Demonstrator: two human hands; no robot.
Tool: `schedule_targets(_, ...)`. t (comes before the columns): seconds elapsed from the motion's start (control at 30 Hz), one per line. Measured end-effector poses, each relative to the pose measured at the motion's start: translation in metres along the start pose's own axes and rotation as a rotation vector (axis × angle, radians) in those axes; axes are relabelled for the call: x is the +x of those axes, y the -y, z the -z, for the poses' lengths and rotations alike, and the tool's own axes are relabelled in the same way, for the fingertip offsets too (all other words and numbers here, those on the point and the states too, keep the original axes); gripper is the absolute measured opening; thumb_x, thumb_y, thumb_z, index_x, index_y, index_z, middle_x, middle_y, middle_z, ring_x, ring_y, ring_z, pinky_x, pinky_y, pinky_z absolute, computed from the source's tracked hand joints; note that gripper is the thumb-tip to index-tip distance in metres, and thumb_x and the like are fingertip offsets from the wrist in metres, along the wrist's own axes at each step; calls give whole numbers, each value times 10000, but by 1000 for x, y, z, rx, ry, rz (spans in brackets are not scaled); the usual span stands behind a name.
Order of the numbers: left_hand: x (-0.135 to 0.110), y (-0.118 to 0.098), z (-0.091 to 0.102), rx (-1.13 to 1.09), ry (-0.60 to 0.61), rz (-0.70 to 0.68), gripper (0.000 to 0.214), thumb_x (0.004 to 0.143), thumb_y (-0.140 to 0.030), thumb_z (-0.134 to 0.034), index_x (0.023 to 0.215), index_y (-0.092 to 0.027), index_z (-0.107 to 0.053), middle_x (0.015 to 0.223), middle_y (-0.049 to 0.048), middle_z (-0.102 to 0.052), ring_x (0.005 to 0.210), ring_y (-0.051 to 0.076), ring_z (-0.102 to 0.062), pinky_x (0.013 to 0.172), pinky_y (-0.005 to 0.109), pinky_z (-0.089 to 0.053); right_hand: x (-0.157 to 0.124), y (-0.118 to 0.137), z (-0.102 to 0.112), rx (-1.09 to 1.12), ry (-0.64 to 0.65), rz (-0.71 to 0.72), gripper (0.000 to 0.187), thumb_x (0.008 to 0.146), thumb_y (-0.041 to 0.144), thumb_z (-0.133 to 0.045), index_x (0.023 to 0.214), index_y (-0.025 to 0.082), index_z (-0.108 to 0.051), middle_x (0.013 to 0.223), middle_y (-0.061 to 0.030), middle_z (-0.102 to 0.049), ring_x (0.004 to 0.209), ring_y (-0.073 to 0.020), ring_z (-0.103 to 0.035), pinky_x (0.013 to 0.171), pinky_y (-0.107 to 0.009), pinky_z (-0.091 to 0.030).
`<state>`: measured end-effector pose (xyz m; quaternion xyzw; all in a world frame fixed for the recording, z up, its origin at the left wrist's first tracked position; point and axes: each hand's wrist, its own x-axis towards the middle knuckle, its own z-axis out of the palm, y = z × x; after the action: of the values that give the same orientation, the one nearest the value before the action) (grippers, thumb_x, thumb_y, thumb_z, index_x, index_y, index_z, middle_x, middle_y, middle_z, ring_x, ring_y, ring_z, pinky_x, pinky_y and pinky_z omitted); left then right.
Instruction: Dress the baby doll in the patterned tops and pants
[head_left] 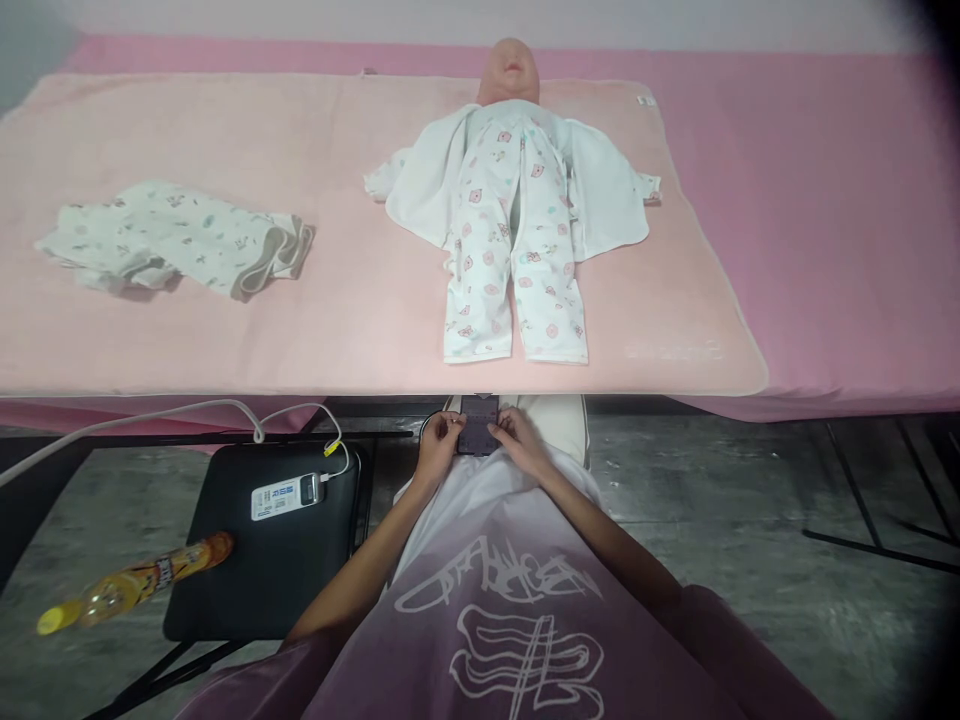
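Both my hands are low, in front of my body, just under the table's front edge. My left hand (439,445) and my right hand (519,440) are closed on the two sides of a small dark device (478,428), fingers curled over it. On the pink mat (360,310) above lies a baby doll (510,72) on its back, dressed in white printed trousers (514,270) with an open white top (607,190) spread under it. A second bundle of printed baby clothes (176,240) lies crumpled at the mat's left.
A black chair (262,580) stands at my left with a white power bank (285,496) and cable (225,408) on it. A yellow bottle (131,585) lies at its left edge. Dark metal table legs (862,510) cross the grey floor at the right.
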<state>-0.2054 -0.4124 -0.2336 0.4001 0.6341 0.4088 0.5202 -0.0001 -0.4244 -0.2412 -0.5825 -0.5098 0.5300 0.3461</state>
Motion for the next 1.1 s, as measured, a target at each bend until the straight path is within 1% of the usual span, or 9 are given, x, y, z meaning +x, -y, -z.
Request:
schedule_targets(0.1, 0, 1, 0, -17, 9, -24, 326, 864, -520, -760, 902, -196, -753, 968, 72, -743, 965, 236, -679, 923, 338, -524, -2, -2, 3, 35, 39, 0, 281, 910, 511, -694, 993, 268, -580, 959, -17, -610, 866, -220, -596, 814, -363, -493)
schedule_targets(0.2, 0, 3, 1, -24, 14, -24, 310, 872, -507, -755, 904, -200, -743, 1009, 83, -753, 1015, 250, -691, 974, 358, -527, -1, 0, 2, 28, 25, -8, 296, 898, 518, -715, 984, 267, -584, 948, -15, -614, 863, -220, -601, 804, -360, -495)
schedule_targets(0.4, 2, 4, 1, -7, 13, -44, 297, 856, -501, -767, 886, -207, -731, 958, 66, -743, 978, 246, -687, 968, 363, -534, 3, 12, -6, -124, -86, -36, 378, 918, 568, -717, 829, 268, -505, 854, -7, -589, 834, -221, -579, 752, -349, -460)
schedule_targets(0.5, 2, 4, 1, -6, 8, -51, 286, 857, -491, -755, 889, -207, -737, 952, 63, -740, 967, 242, -684, 961, 358, -526, 5, 14, -10, -165, -111, -48, 387, 927, 557, -708, 814, 271, -473, 818, 4, -571, 818, -216, -568, 731, -340, -442)
schedule_targets(0.63, 1, 4, 1, -9, 4, -58, 275, 859, -477, -757, 891, -204, -746, 947, 64, -741, 961, 238, -680, 956, 352, -522, 6, 12, -13, -148, -124, -47, 395, 931, 574, -699, 819, 273, -468, 795, 15, -548, 795, -211, -554, 726, -337, -434)
schedule_targets(0.73, 0, 3, 1, -17, 15, -43, 294, 878, -494, -759, 901, -201, -742, 962, 69, -746, 974, 237, -688, 958, 350, -528, 5, 13, -11, -131, -116, -40, 411, 945, 599, -682, 810, 270, -477, 802, 9, -556, 790, -209, -556, 750, -343, -450)
schedule_targets(0.87, 1, 4, 3, -21, 17, -32, 309, 877, -511, -772, 883, -204, -741, 967, 70, -750, 1002, 242, -693, 984, 352, -528, 2, 14, -5, -75, -80, -10, 386, 985, 610, -600, 835, 264, -521, 852, -9, -594, 819, -215, -571, 804, -353, -479)
schedule_targets(1.0, 2, 8, 2, -46, -2, -27, 317, 854, -521, -780, 885, -207, -744, 987, 71, -760, 1022, 251, -691, 1004, 364, -519, -2, 10, 1, -19, -23, -12, 312, 970, 567, -618, 911, 263, -580, 882, -13, -602, 845, -224, -578, 820, -356, -481)
schedule_targets(1.1, 3, 10, 2, -58, -8, -14, 342, 843, -542, -783, 899, -207, -743, 973, 65, -745, 1000, 245, -681, 984, 356, -519, -3, 9, 2, 2, -23, -13, 293, 957, 547, -639, 918, 261, -591, 897, -16, -608, 846, -225, -587, 820, -356, -482)
